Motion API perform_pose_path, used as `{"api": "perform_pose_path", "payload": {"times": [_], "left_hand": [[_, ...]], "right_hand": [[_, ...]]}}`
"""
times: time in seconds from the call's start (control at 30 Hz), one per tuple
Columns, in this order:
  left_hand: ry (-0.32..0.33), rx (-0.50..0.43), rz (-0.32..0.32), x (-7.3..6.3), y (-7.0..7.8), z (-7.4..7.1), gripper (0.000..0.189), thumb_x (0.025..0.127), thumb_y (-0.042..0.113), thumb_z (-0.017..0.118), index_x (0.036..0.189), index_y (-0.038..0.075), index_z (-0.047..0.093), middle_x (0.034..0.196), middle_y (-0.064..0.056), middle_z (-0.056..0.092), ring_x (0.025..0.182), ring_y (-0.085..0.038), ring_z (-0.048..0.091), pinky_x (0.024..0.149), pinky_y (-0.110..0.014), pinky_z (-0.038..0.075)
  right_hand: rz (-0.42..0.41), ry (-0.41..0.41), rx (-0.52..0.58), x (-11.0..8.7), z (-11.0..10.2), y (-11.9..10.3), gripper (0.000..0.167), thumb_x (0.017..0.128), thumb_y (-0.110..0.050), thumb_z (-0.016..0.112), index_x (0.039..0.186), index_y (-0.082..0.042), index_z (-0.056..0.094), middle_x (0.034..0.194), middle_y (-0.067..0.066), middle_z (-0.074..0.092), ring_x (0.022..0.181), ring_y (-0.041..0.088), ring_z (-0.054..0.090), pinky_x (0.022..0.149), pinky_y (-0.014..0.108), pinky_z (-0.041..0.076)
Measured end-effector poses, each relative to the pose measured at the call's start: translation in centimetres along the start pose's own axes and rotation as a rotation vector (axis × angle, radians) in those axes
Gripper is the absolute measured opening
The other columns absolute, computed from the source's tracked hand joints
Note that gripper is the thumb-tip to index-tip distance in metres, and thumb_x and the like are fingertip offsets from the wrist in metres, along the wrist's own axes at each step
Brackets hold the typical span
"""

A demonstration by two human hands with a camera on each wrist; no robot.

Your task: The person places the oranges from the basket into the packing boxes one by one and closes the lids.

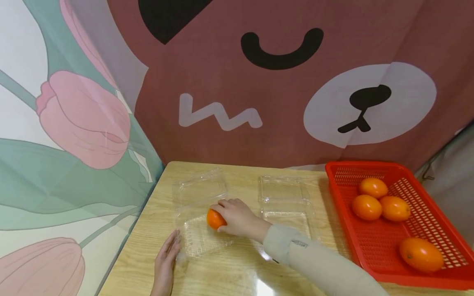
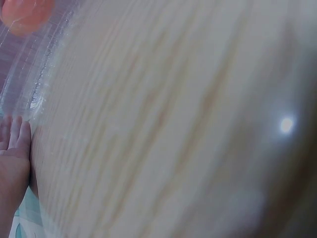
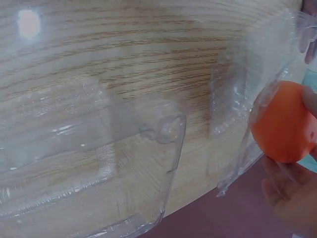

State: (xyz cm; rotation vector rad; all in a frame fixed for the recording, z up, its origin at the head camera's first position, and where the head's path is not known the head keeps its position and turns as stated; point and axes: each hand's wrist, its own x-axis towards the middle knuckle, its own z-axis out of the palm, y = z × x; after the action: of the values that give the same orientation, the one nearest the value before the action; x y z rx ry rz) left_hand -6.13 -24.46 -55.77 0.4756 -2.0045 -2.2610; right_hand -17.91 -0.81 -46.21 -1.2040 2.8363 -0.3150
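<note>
My right hand (image 1: 238, 218) grips an orange (image 1: 215, 219) over the left clear plastic container (image 1: 201, 234), whose lid is folded open toward the back. In the right wrist view the fingers and thumb curl round the orange (image 3: 283, 121). My left hand (image 1: 166, 261) stands at the container's near left corner with fingers straight, touching or just beside its edge. The left wrist view shows this hand (image 2: 14, 158) by the container wall and part of the orange (image 2: 27, 14). A second clear container (image 1: 286, 218), lid open, lies to the right, partly behind my right forearm.
A red plastic basket (image 1: 355, 246) stands at the right of the wooden table (image 1: 148, 238), with several oranges (image 1: 421, 255) in it. A curtain (image 1: 222, 148) with a printed bear hangs behind the table. Another printed cloth with tulips (image 1: 85, 119) hangs on the left.
</note>
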Motion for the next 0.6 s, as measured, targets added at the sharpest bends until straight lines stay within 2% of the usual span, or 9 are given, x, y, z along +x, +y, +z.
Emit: {"api": "perform_pose_path", "payload": {"times": [0.23,0.43,0.6], "left_hand": [[0.009,-0.005,-0.022,0.0,0.0,0.0,0.059,0.104,0.023,0.053,0.153,-0.001,0.03,0.148,0.005,0.045,0.122,0.009,0.048,0.101,-0.008,0.037],[0.022,-0.018,-0.006,0.0,-0.1,0.0,0.059,0.104,0.021,0.054,0.152,-0.004,0.031,0.137,0.015,0.052,0.12,0.009,0.049,0.1,-0.008,0.038],[0.023,-0.027,0.008,0.0,-0.1,0.1,0.058,0.104,0.02,0.053,0.151,-0.005,0.031,0.136,0.016,0.053,0.12,0.008,0.049,0.1,-0.009,0.039]], "right_hand": [[-0.019,-0.045,-0.075,0.8,1.1,0.0,0.066,0.083,-0.044,0.079,0.139,-0.02,0.055,0.134,0.006,0.057,0.118,0.025,0.055,0.105,0.041,0.042],[-0.037,-0.069,-0.118,1.2,1.9,0.0,0.068,0.084,-0.046,0.077,0.142,-0.021,0.053,0.132,0.005,0.057,0.114,0.023,0.056,0.103,0.038,0.042],[-0.024,-0.072,-0.115,1.3,2.2,0.0,0.068,0.085,-0.046,0.076,0.143,-0.02,0.051,0.136,0.007,0.056,0.118,0.024,0.055,0.105,0.041,0.041]]}}
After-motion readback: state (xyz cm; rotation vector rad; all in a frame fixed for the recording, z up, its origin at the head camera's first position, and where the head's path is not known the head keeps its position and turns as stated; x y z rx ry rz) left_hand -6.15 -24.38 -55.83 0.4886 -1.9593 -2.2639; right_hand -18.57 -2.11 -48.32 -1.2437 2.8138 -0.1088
